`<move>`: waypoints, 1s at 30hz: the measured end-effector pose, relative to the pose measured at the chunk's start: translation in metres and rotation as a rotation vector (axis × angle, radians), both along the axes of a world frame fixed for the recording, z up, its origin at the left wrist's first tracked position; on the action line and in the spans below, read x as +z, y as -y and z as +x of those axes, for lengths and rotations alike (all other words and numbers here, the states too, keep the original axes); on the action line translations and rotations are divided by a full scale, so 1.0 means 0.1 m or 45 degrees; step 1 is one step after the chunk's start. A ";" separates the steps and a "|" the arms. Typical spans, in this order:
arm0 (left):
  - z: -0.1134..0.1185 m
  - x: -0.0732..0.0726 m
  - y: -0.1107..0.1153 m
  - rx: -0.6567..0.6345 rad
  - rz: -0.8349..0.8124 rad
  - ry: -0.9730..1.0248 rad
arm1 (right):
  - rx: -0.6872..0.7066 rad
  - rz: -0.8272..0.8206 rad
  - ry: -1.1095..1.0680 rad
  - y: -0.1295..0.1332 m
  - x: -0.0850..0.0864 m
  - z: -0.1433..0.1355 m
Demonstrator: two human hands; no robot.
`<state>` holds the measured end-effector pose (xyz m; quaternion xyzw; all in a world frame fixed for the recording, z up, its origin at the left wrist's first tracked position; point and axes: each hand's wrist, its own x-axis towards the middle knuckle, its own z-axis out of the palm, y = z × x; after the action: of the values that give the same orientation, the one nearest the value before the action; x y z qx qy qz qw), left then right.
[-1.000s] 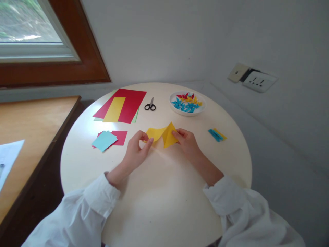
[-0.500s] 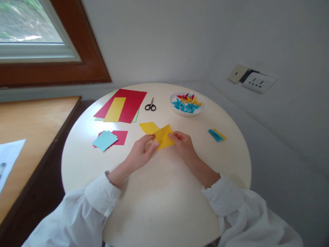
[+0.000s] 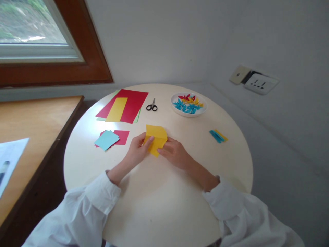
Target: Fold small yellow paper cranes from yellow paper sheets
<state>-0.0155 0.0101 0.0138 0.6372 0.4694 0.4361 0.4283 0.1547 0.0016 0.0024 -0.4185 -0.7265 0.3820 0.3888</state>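
Gripping creased yellow paper (image 3: 158,133) in both hands (image 3: 136,150), over a white table (image 3: 164,202), black-handled scissors (image 3: 153,104) beyond.

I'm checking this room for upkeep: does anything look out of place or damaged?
The white rectangular wall socket on the right looks odd: a dark patch shows between it and the beige square wall plate, so it may be badly seated. Nothing on the round white table looks spilled.

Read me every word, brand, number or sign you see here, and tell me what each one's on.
Nothing legible anywhere.
Held yellow paper: no writing visible.
Wall socket: any marking is too small to read.
White sheet on the wooden desk: too blurred to tell.
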 end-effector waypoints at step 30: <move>-0.15 -0.14 -0.04 -0.107 0.219 -0.820 | -0.494 -0.202 0.371 -0.22 0.04 0.54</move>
<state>-0.0301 0.0136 -0.0005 0.7948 0.5156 0.2322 0.2202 0.2086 0.0234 0.0060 -0.6298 -0.6489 0.2917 0.3118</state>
